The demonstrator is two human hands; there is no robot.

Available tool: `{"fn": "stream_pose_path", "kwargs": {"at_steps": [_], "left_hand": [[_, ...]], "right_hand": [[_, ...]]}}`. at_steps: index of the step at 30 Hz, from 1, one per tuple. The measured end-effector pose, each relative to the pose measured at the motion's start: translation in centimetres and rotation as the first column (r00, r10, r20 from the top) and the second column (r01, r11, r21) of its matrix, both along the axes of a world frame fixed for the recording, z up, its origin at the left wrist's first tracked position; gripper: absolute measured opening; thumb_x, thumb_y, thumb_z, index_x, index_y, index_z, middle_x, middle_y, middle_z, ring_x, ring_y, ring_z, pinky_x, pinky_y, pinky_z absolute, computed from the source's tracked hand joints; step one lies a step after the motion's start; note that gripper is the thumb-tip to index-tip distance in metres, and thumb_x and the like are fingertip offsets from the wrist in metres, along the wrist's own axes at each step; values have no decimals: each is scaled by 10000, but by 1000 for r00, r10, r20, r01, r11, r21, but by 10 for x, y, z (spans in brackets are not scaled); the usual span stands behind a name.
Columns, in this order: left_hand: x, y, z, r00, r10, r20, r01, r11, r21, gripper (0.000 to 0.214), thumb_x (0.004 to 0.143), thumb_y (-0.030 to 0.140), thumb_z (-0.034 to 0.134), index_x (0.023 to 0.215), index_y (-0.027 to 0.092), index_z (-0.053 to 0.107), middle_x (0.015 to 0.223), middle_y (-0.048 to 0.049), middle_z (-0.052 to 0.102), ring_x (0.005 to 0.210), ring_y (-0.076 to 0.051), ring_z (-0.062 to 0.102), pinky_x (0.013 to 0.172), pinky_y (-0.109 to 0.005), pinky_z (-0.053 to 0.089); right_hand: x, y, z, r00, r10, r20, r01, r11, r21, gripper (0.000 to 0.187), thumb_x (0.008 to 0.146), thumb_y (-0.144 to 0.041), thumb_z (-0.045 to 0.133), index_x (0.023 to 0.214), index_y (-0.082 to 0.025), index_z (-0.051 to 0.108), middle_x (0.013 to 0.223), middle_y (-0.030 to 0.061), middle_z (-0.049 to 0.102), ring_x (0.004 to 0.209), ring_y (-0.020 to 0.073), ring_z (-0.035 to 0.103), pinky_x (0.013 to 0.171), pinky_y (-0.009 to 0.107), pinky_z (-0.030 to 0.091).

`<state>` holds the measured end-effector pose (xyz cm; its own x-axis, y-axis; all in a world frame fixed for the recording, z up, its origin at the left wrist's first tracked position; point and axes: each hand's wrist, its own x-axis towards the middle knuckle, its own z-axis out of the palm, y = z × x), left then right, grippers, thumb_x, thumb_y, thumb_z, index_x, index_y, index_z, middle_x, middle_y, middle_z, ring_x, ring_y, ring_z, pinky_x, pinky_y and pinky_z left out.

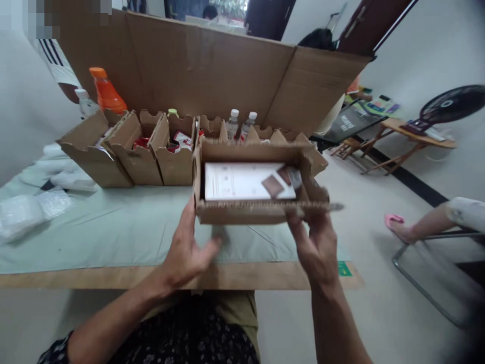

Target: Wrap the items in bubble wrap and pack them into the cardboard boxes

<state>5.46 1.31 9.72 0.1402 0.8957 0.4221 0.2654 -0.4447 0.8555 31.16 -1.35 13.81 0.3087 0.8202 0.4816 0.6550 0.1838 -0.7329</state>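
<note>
I hold a small open cardboard box (242, 212) above the table's front edge. Inside it lies a white packet (242, 181) with brown squares printed on it. My left hand (187, 247) cups the box's left lower corner, fingers curled against its side. My right hand (316, 242) grips the box's right front corner from below, fingers closed on the cardboard. The box tilts toward me so its contents show.
A row of similar open boxes (132, 151) with goods stands behind, before a tall cardboard sheet (212, 71). An orange bottle (106, 93) and two water bottles (240, 124) stand there. Plastic bags (34, 205) lie left. Another person's leg (420, 225) is at right.
</note>
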Motion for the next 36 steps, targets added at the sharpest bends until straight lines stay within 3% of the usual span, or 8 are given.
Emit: {"fn": "stream_pose_path", "kwargs": {"at_steps": [2,4,8,14,21,27,36], "left_hand": [[-2,-32,-28,999,28,-43,-31,997,-67,735,874,284,682,1545,247,384,1495,-147,529,1369,-337,519,1158,-528,458],[-8,-55,-54,996,53,-72,-63,988,-142,757,887,297,680,1567,245,350,1488,-163,529,1374,-351,526,1134,-531,486],[-9,-66,-79,992,61,-111,-81,980,-184,829,921,306,642,1626,252,211,1577,-182,432,1443,-370,472,1136,-561,481],[19,-65,-85,994,2,-112,-14,994,-105,916,931,214,591,1652,355,43,1728,-128,171,1549,-385,305,1195,-622,398],[34,-66,-94,976,-106,-191,90,992,-90,956,880,104,543,1654,350,40,1750,-104,20,1598,-395,128,1221,-672,315],[49,-51,-95,961,-131,-242,122,991,-50,946,860,37,514,1651,337,91,1751,-91,-8,1607,-371,85,1221,-640,334],[68,-41,-102,948,-191,-254,198,980,2,929,838,4,516,1643,312,169,1753,-70,-62,1604,-384,78,1204,-607,386]], "right_hand": [[6,-24,-24,999,50,-17,-51,998,-48,557,953,-456,631,1459,-252,520,1367,133,650,1267,336,601,1057,540,494],[6,-27,-47,992,119,-41,-123,987,-106,542,938,-468,642,1423,-245,548,1302,128,681,1203,321,632,1031,518,513],[12,15,-78,971,189,-148,-208,971,-121,496,907,-526,644,1281,-205,594,1152,109,711,1002,259,661,922,440,557],[26,68,-94,890,313,-330,-331,944,3,717,894,-589,635,1467,-215,423,1442,155,581,1257,274,606,1090,468,486],[19,102,-117,898,241,-369,-243,969,43,811,940,-643,535,1573,-179,327,1641,179,372,1481,288,421,1230,498,327],[8,129,-128,915,237,-325,-203,970,137,744,975,-667,464,1564,-217,401,1635,139,401,1496,284,403,1242,484,317],[10,135,-128,897,305,-320,-262,950,172,680,992,-665,426,1544,-270,468,1623,71,449,1521,281,376,1268,485,271]]}}
